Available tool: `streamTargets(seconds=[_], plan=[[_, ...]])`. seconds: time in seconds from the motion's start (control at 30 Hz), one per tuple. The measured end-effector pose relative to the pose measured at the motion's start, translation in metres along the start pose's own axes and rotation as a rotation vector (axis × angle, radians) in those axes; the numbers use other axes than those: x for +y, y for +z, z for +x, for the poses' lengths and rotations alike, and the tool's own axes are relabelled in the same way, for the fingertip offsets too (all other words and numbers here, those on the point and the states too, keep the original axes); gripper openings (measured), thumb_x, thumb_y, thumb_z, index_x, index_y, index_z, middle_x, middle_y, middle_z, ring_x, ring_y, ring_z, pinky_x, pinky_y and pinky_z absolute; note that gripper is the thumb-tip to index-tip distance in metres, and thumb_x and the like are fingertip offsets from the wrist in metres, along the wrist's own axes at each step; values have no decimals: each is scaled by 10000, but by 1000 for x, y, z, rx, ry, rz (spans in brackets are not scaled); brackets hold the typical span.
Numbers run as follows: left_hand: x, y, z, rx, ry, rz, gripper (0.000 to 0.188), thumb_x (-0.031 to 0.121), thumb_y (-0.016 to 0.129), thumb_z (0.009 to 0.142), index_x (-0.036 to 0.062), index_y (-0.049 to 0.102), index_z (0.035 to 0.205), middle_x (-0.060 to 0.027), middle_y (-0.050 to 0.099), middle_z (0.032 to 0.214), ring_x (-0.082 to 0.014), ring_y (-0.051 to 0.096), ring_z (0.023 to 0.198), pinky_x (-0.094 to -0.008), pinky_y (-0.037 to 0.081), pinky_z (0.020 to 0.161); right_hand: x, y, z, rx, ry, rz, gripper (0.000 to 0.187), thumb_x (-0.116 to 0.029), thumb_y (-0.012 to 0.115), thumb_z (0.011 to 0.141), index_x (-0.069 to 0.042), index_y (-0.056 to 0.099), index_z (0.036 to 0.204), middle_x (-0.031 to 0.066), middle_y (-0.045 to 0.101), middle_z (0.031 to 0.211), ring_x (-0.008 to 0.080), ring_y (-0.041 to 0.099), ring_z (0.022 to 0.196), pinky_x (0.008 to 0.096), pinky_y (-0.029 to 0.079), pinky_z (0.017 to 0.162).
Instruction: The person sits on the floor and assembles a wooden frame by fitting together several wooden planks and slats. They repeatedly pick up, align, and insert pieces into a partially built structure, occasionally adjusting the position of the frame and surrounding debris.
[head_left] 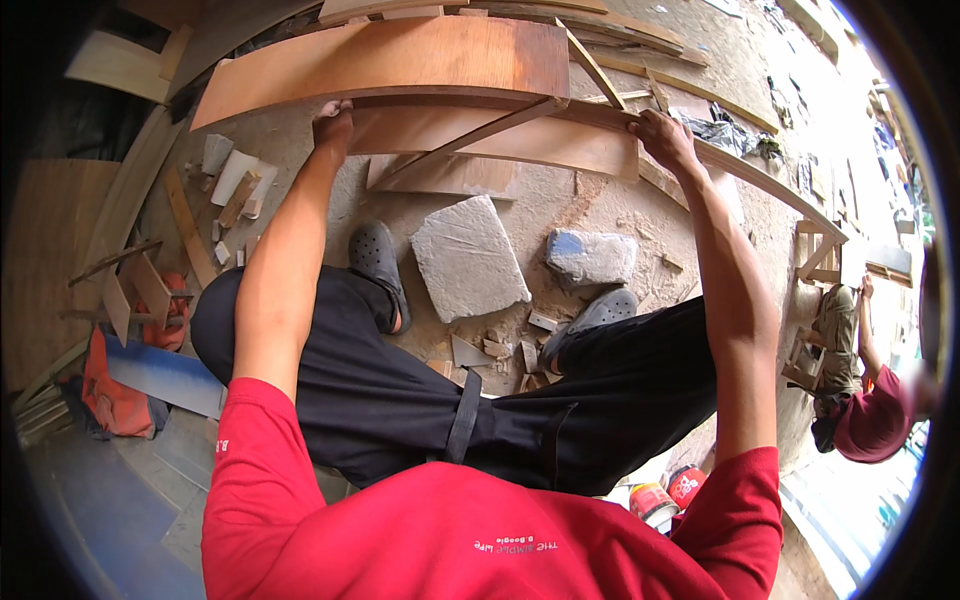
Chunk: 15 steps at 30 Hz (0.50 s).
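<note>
A long wooden frame [440, 102] lies across in front of me, with a wide orange-brown panel [400, 58] on its far side. A paler plywood panel [560, 145] shows on the near side, and a thin diagonal strip [480, 135] crosses over it. My left hand [333, 125] is closed at the frame's near edge, left of the diagonal strip; the panel partly hides its fingers. Further right, my right hand [662, 138] is closed around the frame's long rail, close to the pale panel's right end. Both arms are stretched forward.
Between my feet lie a large grey block [470, 258], a smaller block [591, 257] and wood scraps [497, 349]. Cans [654, 503] stand by my right side. An orange cloth [118, 385] lies at left. Another person [872, 415] sits at far right. Planks [640, 38] lie beyond the frame.
</note>
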<state>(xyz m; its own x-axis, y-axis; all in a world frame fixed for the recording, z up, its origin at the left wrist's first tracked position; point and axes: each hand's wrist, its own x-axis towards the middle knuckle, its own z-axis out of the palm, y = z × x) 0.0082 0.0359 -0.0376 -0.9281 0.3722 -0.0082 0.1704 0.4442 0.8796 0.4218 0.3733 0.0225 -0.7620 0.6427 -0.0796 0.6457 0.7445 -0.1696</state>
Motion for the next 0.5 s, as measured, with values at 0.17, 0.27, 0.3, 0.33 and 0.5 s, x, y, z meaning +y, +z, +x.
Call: streamTargets(seconds=[0.17, 0.27, 0.3, 0.33, 0.5], plan=[[12, 8, 2, 16, 0, 19, 325, 268, 589, 872, 21, 644, 1076, -131, 677, 1004, -188, 613, 950, -303, 443, 846, 7, 7, 4, -16, 102, 0, 353, -453, 524, 883, -179, 603, 1092, 75, 597, 1167, 327, 498, 1146, 556, 298, 962], [7, 6, 7, 2, 24, -40, 327, 265, 592, 873, 24, 642, 1089, -122, 678, 1019, -183, 612, 960, -297, 443, 849, 8, 12, 12, -41, 122, -14, 372, -462, 519, 888, -202, 582, 1147, 86, 570, 1215, 317, 481, 1178, 577, 288, 976], [9, 6, 7, 6, -2, -26, 326, 263, 592, 873, 24, 643, 1089, -119, 679, 1016, -182, 613, 957, -295, 443, 847, 9, 14, 13, -34, 131, -16, 385, -465, 520, 889, -207, 572, 1170, 89, 561, 1229, 321, 468, 1193, 586, 278, 982], [12, 8, 7, 10, -28, -11, 324, 262, 592, 874, 24, 643, 1088, -115, 681, 1013, -181, 615, 954, -293, 444, 846, 10, 16, 13, -26, 142, -18, 400, -468, 520, 890, -212, 562, 1193, 91, 552, 1244, 324, 455, 1208, 594, 268, 988], [19, 11, 9, 11, -30, 22, 316, 266, 602, 867, 27, 660, 1064, -102, 687, 1002, -163, 614, 938, -283, 445, 838, 2, 13, 9, 38, 210, -61, 449, -472, 525, 890, -225, 524, 1265, 90, 524, 1288, 343, 411, 1249, 609, 244, 1005]])
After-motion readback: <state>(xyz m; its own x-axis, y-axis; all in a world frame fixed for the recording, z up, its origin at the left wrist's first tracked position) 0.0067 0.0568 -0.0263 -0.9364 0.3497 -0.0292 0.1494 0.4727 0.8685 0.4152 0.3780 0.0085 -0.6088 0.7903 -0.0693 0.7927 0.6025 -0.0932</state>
